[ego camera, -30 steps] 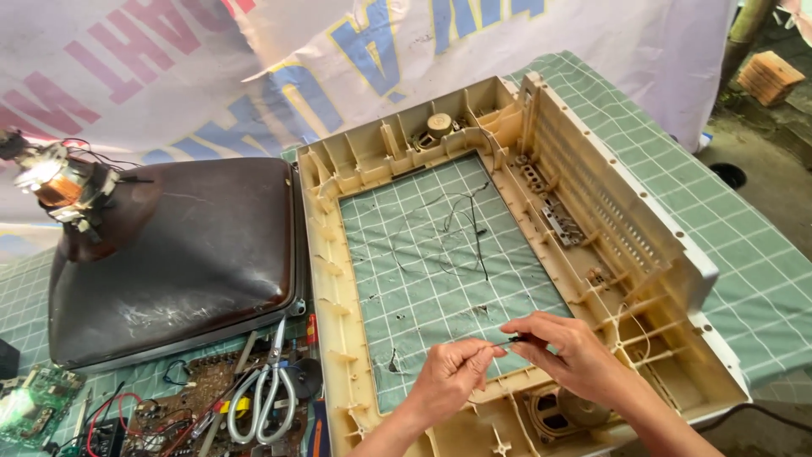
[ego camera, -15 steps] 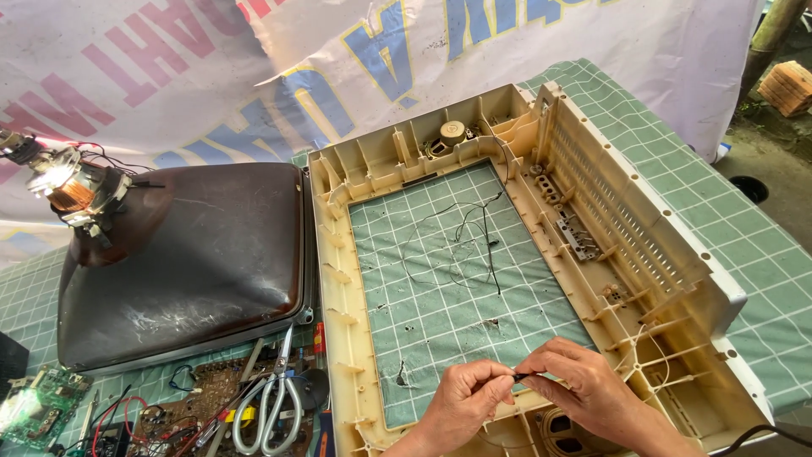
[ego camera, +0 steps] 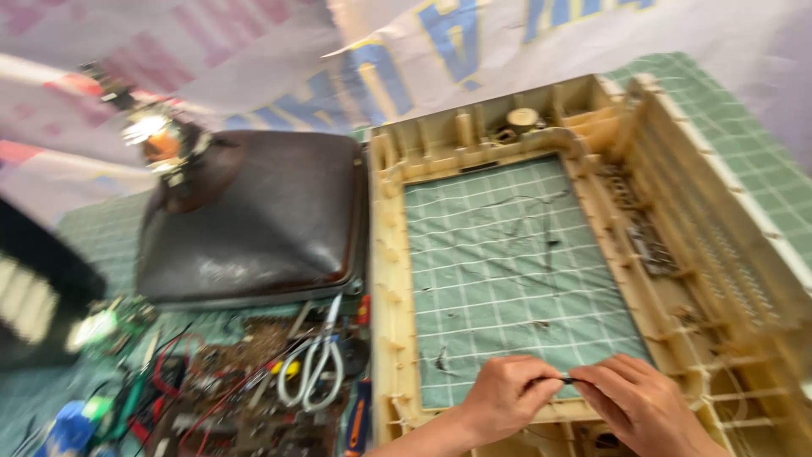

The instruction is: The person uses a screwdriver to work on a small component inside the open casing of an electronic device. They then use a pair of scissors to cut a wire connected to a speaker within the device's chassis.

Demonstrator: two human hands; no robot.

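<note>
Both the left hand (ego camera: 507, 396) and right hand (ego camera: 640, 404) bare, no gloves, rings or watch visible; forearms uncovered to frame edge, no sleeve showing.

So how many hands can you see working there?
2: the left hand and right hand, both low over the beige casing's near edge, pinching a thin dark wire between them.

Yellowed matt plastic forms the television casing (ego camera: 592, 254). The cutting mat (ego camera: 516, 279) inside it looks smooth, rubbery green. Left of the casing, the picture tube (ego camera: 254, 224) shows dark, dusty glass; scissors (ego camera: 315, 368) nearby have glossy white plastic handles.
</note>
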